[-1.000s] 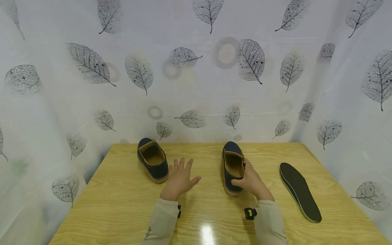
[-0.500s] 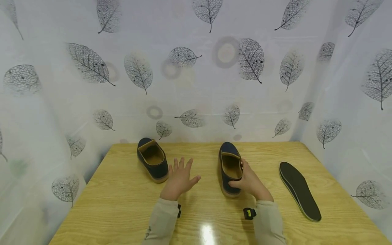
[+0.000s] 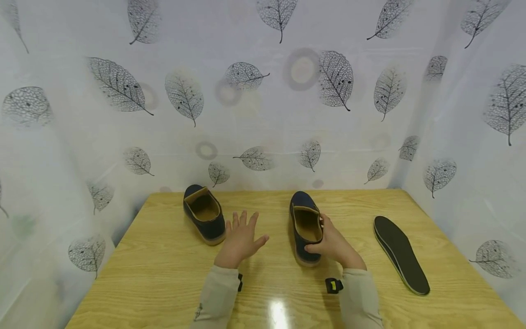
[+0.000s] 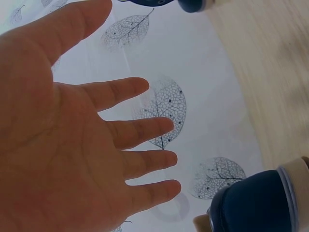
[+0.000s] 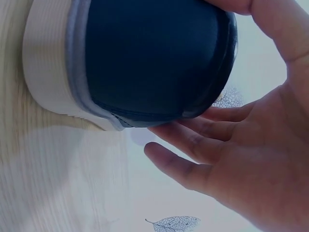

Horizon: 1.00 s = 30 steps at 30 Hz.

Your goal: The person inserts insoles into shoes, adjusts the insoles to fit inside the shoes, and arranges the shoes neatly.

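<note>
Two navy slip-on shoes with tan lining stand on a wooden table [image 3: 156,256]. My right hand [image 3: 330,244] grips the heel of the right shoe [image 3: 305,225] near the table's middle, thumb at the back and fingers along its outer side; the right wrist view shows that heel [image 5: 154,63] held between thumb and fingers. My left hand [image 3: 242,237] hovers flat with its fingers spread, just right of the left shoe [image 3: 204,214] and not touching it. The left wrist view shows the open palm [image 4: 72,145] and a shoe toe [image 4: 256,203].
A black insole [image 3: 400,253] lies loose on the right side of the table. White curtains printed with grey leaves [image 3: 263,91] enclose the table on the back and both sides. Bare wood lies along the near edge.
My right hand has slid the right shoe a little to the left, toward the table's middle. The left hand has stayed in place.
</note>
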Motion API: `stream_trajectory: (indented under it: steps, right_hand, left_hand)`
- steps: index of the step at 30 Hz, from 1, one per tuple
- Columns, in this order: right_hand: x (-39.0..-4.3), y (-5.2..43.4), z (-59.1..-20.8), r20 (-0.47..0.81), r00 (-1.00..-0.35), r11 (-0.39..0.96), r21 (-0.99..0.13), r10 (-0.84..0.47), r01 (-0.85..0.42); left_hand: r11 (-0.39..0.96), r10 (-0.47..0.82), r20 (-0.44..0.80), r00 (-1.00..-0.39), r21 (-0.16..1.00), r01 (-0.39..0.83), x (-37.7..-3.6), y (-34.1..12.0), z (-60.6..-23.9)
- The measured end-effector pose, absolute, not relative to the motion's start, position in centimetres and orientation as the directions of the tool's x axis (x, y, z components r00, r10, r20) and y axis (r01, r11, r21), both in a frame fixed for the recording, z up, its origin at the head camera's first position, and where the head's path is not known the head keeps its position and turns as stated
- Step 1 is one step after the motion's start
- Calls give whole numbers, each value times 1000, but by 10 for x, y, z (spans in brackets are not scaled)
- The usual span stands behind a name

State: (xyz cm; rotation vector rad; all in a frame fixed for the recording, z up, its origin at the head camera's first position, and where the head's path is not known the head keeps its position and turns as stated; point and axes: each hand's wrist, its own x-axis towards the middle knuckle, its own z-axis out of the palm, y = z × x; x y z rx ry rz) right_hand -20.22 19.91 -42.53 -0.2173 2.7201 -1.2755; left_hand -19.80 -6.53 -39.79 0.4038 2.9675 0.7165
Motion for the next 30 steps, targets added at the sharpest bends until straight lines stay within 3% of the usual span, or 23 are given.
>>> stream_trajectory:
  steps: [15,24,30]
  right_hand:
    - [-199,197,-420,-119,-972,596,-802,-202,-26]
    - [-206,192,-427,-75,-997,616,-784,33,79]
    - [-212,191,-433,-46,-998,577,-814,50,67]
  left_hand:
    - [865,255,-6,-967,448,225,-198,-66,-400]
    - [855,258,-29,-966,473,214,-200,-68,-400]
    - [854,259,-52,-964,479,204,-202,-69,-398]
